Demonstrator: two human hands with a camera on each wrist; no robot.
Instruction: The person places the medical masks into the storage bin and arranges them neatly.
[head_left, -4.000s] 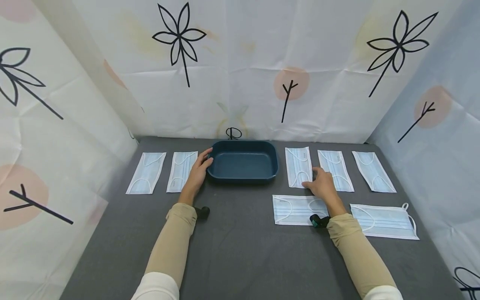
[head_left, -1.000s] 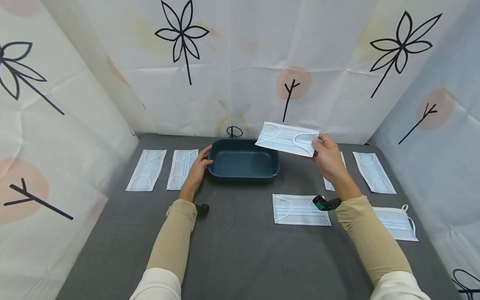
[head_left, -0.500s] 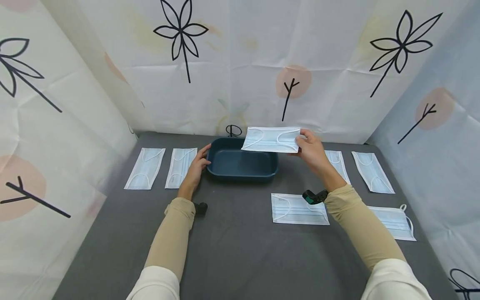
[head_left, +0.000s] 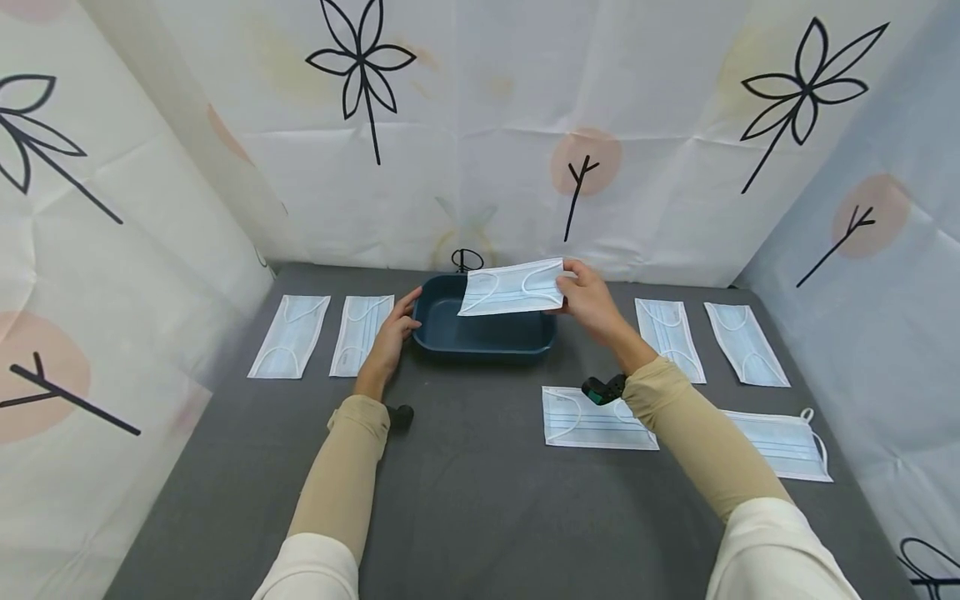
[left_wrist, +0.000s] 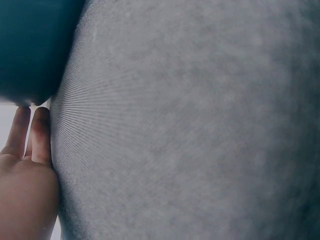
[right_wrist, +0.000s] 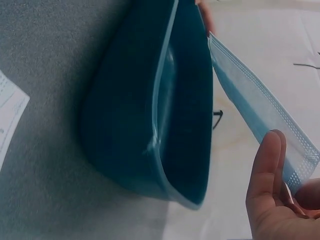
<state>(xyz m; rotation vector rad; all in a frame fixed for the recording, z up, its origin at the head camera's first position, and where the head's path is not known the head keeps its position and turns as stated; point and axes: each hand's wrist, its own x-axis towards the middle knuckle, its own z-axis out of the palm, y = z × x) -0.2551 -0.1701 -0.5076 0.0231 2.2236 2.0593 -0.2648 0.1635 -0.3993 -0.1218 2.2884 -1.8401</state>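
In the head view, a blue face mask (head_left: 513, 287) with white ear loops hangs over the dark blue tray (head_left: 487, 352). My right hand (head_left: 592, 302) pinches the mask by its right end. Seen from the right wrist, the mask (right_wrist: 262, 107) tilts beside the rim of the tray (right_wrist: 120, 115), and fingers and thumb of the right hand (right_wrist: 280, 200) hold one end. My left hand (head_left: 390, 340) rests against the tray's left end. In the left wrist view, fairly straight fingers of the left hand (left_wrist: 27, 185) touch the tray's wall (left_wrist: 35, 45).
Two masks lie left of the tray, one at the far left (head_left: 289, 337) and one by the left hand (head_left: 362, 336). Right of it lie two upright masks (head_left: 670, 340) (head_left: 746, 343). Nearer are two sideways masks (head_left: 592, 418) (head_left: 783, 446), partly covered by the right arm.
My right hand has taken the mask from right of the tray, lifted it and carried it left over the tray. The left hand has stayed at the tray's left end.
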